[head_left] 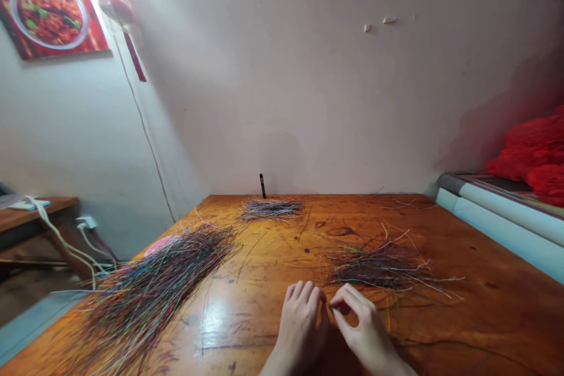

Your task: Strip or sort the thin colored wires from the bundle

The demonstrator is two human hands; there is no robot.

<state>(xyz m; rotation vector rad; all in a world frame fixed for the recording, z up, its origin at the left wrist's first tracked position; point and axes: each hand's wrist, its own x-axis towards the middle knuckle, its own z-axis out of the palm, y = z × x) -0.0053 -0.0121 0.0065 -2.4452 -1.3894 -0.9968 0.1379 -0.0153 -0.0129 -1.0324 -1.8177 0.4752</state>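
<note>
Watching from my remote station, I have the left hand (299,329) and the right hand (365,332) low in the view, over a varnished wooden table (480,305); both are half closed with the fingers curled inward, and the left fingertips (312,294) sit just beside the right fingertips (346,299), almost meeting; I cannot tell whether they have hold of a strand, because anything that thin is lost at this distance. A tangled heap of thin multicoloured wires (379,267) lies just beyond the hands, slightly nearer the right one, with stray strands fanning across the wood; a far larger swath of similar wires (145,296) spreads over the left side of the table, partly covering a pink object (161,245) that I cannot identify; a small, tidier bundle of wires (271,209) lies near the far edge, its strands mostly side by side. Behind that bundle, a slim black pen (262,185) stands upright against the wall (282,82); to the right, red mesh bags (531,153) are piled on a chest freezer (497,205); to the left, white cables (57,235) run from a wooden side table (30,217) toward a wall socket (87,222), below a food poster (53,12).
</note>
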